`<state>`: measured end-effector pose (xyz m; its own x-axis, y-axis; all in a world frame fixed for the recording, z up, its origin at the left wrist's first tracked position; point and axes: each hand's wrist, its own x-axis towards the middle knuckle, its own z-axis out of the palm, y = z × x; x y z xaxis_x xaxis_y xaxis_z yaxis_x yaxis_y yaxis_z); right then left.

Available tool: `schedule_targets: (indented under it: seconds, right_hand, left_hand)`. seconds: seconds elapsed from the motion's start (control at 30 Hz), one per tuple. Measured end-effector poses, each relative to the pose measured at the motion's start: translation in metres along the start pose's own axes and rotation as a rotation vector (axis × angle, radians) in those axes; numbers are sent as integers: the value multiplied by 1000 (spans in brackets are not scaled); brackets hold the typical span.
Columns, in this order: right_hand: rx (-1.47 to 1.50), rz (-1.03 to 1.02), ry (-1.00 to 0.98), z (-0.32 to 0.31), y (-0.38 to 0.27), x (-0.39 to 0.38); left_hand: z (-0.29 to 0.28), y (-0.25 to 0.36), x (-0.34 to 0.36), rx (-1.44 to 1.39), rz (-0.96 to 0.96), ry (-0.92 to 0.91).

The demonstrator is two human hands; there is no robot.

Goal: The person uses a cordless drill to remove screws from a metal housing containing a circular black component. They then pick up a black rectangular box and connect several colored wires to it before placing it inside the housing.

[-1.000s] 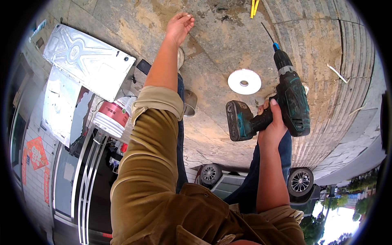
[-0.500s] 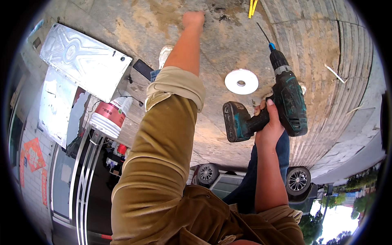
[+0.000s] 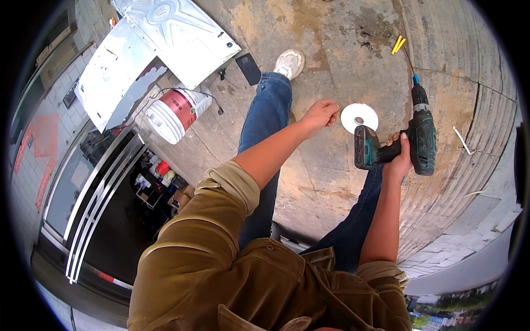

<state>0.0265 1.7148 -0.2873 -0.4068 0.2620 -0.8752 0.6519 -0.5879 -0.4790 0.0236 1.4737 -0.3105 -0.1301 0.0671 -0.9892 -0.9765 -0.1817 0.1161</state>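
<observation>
Over the stained concrete, I see my right hand (image 3: 398,160) clamped on the teal drill (image 3: 406,140) with its bit at twelve o'clock, while my left hand (image 3: 319,115), loosely curled and empty, hovers near the white disc (image 3: 359,117), so a slip could nick those fingers.

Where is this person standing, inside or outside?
Probably outside, on stained concrete paving by a shopfront: a sliding metal door track, a white bucket and a metal panel lie about.
</observation>
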Motion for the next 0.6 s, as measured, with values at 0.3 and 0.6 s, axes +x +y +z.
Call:
schedule_targets:
  seconds: [0.3,0.6]
  right_hand:
    - [-292,165,-459,-77,-167,-196]
    - [-966,43,-708,-145,-326,-383]
  left_hand:
    - [45,-39,-208,-325,47,-128]
    - [119,-87,-392,-1161,354,-343]
